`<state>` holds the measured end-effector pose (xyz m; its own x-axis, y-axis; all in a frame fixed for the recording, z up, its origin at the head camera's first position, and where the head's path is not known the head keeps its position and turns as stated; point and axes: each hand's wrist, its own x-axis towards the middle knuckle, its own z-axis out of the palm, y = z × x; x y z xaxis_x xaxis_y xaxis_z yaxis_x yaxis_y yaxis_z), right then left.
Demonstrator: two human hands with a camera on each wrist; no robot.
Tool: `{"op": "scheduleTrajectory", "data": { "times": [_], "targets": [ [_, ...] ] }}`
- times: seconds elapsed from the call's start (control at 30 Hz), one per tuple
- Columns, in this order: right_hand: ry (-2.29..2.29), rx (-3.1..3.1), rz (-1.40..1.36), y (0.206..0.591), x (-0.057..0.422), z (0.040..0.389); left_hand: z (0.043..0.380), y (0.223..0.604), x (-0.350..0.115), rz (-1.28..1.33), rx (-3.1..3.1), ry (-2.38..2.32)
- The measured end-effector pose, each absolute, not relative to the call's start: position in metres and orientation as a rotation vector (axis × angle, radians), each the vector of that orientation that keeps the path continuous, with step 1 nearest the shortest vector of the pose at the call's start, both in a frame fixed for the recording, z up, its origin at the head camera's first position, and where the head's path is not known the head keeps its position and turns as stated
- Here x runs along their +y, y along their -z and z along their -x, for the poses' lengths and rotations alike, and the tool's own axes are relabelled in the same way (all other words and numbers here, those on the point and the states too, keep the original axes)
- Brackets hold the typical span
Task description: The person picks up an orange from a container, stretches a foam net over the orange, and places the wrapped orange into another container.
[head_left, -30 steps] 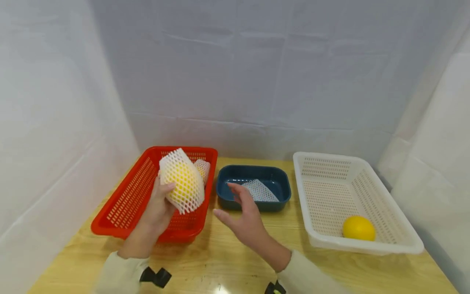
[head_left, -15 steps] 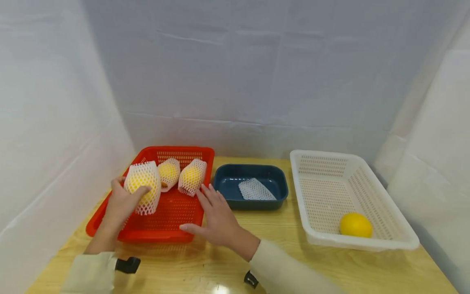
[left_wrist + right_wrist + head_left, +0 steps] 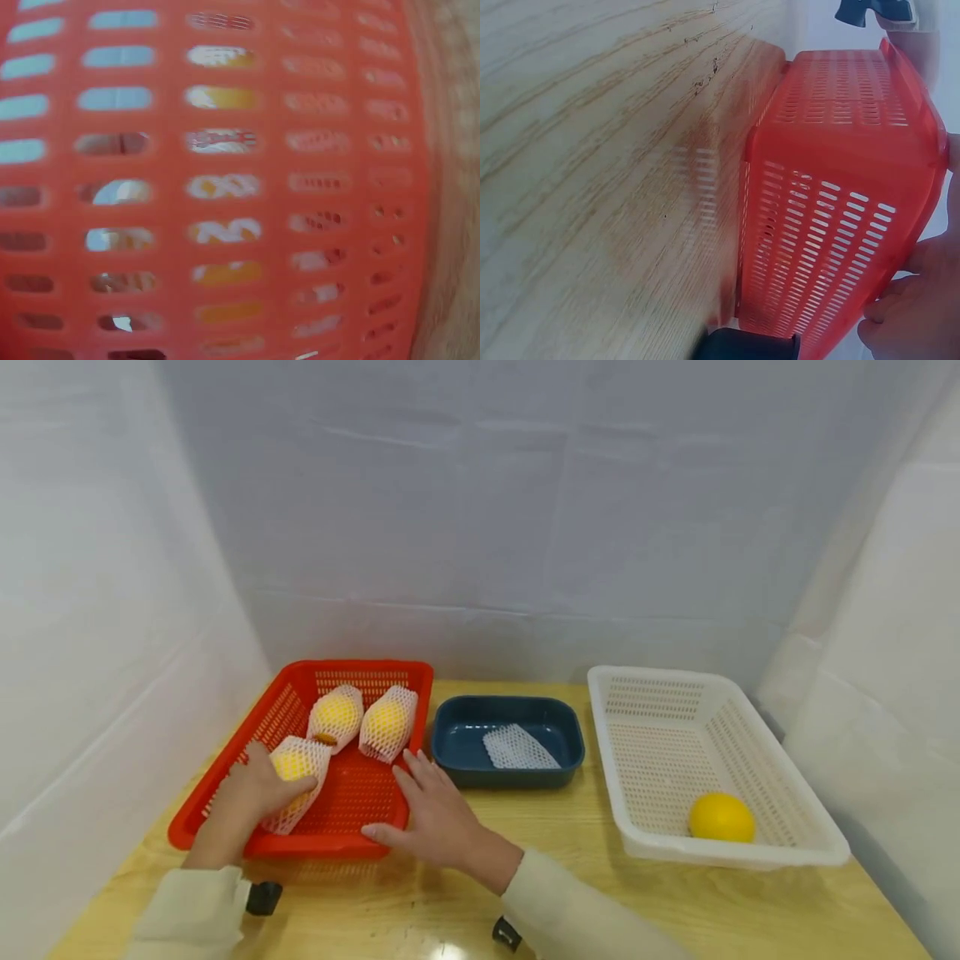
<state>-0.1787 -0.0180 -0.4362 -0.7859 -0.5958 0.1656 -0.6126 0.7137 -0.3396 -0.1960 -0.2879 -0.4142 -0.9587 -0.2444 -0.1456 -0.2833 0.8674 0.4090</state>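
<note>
In the head view my left hand [image 3: 251,793] grips a yellow fruit in a white foam net [image 3: 294,768], low inside the red basket [image 3: 345,845]. Its thumb lies over the near side of the net; the other fingers are partly hidden. Behind it sit two more netted fruits, one at the back middle [image 3: 336,717] and one by the right wall [image 3: 387,723]. My right hand [image 3: 442,818] rests on the basket's right rim near the front corner, fingers spread. Through the basket slots, the left wrist view shows bits of yellow fruit [image 3: 229,274].
Right of the red basket stands a dark blue tray [image 3: 506,778] with a loose white foam net [image 3: 519,747] inside. A white basket [image 3: 611,752] farther right holds a bare yellow fruit [image 3: 722,817]. White sheets enclose the wooden table [image 3: 555,877] at the back and sides.
My left hand has carried the netted fruit leftward and down into the red basket. The right hand has moved left from before the blue tray onto the red basket's rim.
</note>
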Motion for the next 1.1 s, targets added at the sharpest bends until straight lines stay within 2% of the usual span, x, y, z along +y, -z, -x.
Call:
{"op": "scheduleTrajectory", "data": {
  "times": [0.23, 0.7, 1.1],
  "targets": [
    [-0.585, -2.871, -1.014, 0.434, -0.019, 0.178, 0.194, 0.416, -0.283, 0.34, 2.914, -0.514],
    [-0.573, -2.883, -1.044, 0.426, -0.016, 0.177, 0.189, 0.408, -0.28, 0.362, 2.885, -0.448],
    [-0.557, -2.898, -1.021, 0.375, 0.03, 0.171, 0.178, 0.379, -0.256, 0.189, 3.109, -0.515]
  ]
}}
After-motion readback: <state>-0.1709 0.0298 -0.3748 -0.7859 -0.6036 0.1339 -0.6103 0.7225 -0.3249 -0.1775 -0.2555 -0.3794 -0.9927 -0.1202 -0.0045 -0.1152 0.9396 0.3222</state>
